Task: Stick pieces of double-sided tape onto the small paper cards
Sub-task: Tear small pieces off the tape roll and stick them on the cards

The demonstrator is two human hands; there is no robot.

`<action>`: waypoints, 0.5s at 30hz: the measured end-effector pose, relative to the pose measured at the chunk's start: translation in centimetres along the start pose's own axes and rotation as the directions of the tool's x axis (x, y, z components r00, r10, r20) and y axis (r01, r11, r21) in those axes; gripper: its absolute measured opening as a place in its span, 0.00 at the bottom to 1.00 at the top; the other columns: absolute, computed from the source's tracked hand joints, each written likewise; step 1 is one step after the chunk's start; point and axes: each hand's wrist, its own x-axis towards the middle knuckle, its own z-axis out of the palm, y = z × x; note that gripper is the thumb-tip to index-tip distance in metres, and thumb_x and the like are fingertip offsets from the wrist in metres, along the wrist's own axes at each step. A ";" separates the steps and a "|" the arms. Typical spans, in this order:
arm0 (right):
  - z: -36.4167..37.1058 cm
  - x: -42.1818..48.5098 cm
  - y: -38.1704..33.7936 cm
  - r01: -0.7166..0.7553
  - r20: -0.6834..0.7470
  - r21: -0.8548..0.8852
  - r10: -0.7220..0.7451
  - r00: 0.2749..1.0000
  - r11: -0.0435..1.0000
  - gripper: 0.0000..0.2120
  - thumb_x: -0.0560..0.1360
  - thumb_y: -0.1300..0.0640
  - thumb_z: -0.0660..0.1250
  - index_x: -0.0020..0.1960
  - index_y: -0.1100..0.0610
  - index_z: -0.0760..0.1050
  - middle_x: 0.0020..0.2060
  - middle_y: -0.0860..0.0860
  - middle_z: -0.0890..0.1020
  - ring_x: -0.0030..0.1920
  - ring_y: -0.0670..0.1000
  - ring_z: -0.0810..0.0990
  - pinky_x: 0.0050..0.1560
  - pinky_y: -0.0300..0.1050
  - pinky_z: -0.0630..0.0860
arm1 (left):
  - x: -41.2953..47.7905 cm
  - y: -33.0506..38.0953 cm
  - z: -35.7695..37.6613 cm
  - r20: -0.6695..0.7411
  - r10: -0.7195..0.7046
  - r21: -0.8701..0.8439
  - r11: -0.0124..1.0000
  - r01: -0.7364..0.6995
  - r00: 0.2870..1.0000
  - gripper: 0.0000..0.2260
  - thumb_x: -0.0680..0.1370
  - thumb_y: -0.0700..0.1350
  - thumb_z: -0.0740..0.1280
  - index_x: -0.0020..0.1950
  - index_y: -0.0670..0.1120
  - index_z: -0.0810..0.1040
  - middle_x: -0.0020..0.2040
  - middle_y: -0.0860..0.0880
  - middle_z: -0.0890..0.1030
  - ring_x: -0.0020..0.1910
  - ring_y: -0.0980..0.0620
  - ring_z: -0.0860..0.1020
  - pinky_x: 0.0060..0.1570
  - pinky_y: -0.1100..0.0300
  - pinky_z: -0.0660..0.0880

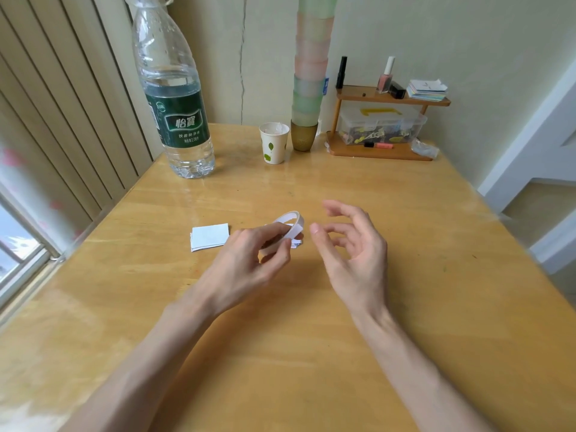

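Note:
My left hand (249,260) grips a white roll of double-sided tape (291,221) above the middle of the wooden table (311,353). Just to its right, my right hand (352,247) hovers with relaxed, slightly bent fingers and holds nothing. A small stack of white paper cards (209,236) lies flat on the table to the left of my left hand. Another small card (297,243) peeks out from under the tape roll, mostly hidden by my fingers.
A large water bottle (174,98) stands at the back left. A paper cup (274,143), a tall stack of coloured cups (308,88) and a wooden shelf (383,151) with a plastic box stand along the far edge. Window blinds line the left side.

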 end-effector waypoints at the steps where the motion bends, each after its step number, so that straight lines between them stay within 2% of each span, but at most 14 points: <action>1: -0.1 0.1 0.1 0.016 -0.004 -0.026 -0.016 1.000 1.000 0.13 0.78 0.64 0.74 0.62 0.56 0.82 0.60 0.51 0.82 0.49 0.49 0.85 0.47 0.40 0.79 | 0.0 -0.1 0.0 -0.008 -0.007 0.006 1.000 0.007 1.000 0.11 0.84 0.46 0.62 0.48 0.41 0.78 0.35 0.45 0.66 0.35 0.44 0.65 0.37 0.46 0.68; 5: 0.0 -0.4 0.6 0.163 0.117 -0.264 -0.136 0.984 0.951 0.13 0.77 0.59 0.71 0.61 0.54 0.85 0.60 0.47 0.81 0.56 0.47 0.83 0.50 0.42 0.78 | 0.0 0.5 -0.3 -0.008 0.009 -0.010 1.000 -0.009 1.000 0.09 0.84 0.43 0.63 0.44 0.48 0.76 0.34 0.47 0.65 0.34 0.47 0.64 0.34 0.54 0.66; 7: 0.1 -0.6 0.6 0.202 0.134 -0.330 -0.166 0.977 0.922 0.12 0.77 0.58 0.72 0.59 0.53 0.86 0.59 0.46 0.82 0.58 0.46 0.82 0.52 0.41 0.78 | 0.0 0.5 -0.3 -0.009 0.007 0.002 1.000 -0.007 1.000 0.10 0.84 0.42 0.63 0.42 0.46 0.75 0.34 0.49 0.63 0.33 0.49 0.63 0.33 0.57 0.63; 10: -0.1 -0.5 0.5 0.225 0.113 -0.322 -0.198 0.974 0.920 0.08 0.75 0.61 0.77 0.53 0.54 0.87 0.55 0.48 0.83 0.56 0.46 0.82 0.52 0.39 0.76 | 0.1 0.4 -0.3 -0.005 0.000 0.040 0.999 0.001 1.000 0.10 0.84 0.42 0.63 0.47 0.41 0.79 0.34 0.49 0.63 0.34 0.49 0.63 0.34 0.58 0.63; 12: -0.1 -0.4 0.4 0.184 0.095 -0.275 -0.164 0.982 0.944 0.07 0.74 0.60 0.79 0.50 0.53 0.87 0.53 0.49 0.81 0.55 0.47 0.82 0.50 0.41 0.77 | 0.1 0.4 -0.2 -0.008 0.012 0.041 0.999 -0.012 1.000 0.10 0.85 0.43 0.63 0.50 0.43 0.82 0.33 0.50 0.63 0.34 0.49 0.63 0.34 0.57 0.64; 15: -0.1 -0.3 0.4 0.101 0.063 -0.230 -0.088 0.994 0.968 0.13 0.73 0.58 0.80 0.57 0.51 0.85 0.57 0.48 0.79 0.54 0.50 0.82 0.48 0.48 0.78 | 0.0 0.4 -0.2 -0.010 0.025 0.015 1.000 -0.024 1.000 0.10 0.85 0.45 0.63 0.49 0.45 0.81 0.33 0.48 0.65 0.34 0.47 0.64 0.34 0.54 0.66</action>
